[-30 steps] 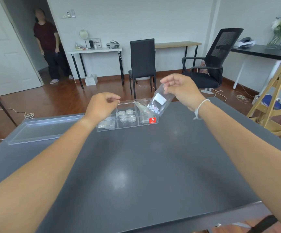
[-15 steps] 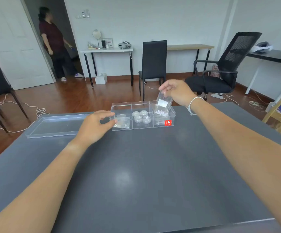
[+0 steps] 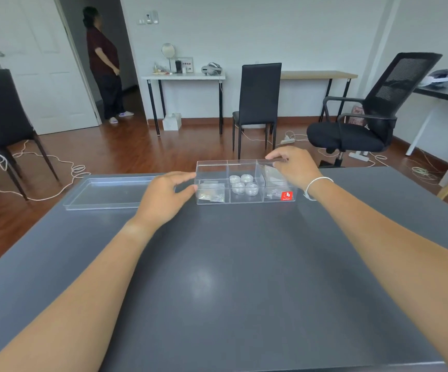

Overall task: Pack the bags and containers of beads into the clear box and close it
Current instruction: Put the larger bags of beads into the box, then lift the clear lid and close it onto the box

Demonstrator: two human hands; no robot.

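The clear box (image 3: 245, 201) stands open at the far side of the dark table (image 3: 217, 277); it has three compartments. Small bead bags (image 3: 212, 194) lie in the left one, and several round bead containers (image 3: 244, 183) sit in the middle one. A clear bead bag (image 3: 270, 174) leans slanted in the right compartment, above other small bags. My right hand (image 3: 295, 170) hovers over that compartment, fingertips pinched on the bag's top edge at the far rim. My left hand (image 3: 166, 194) holds the box's left end between thumb and fingers.
The box's clear lid (image 3: 110, 193) lies upturned on the table, left of the box and behind my left hand. Chairs, side tables and floor cables lie beyond the table. A person stands in the far doorway.
My right hand has lowered the bead bag from above the box down into the right compartment. My left hand has come down onto the box's left end.
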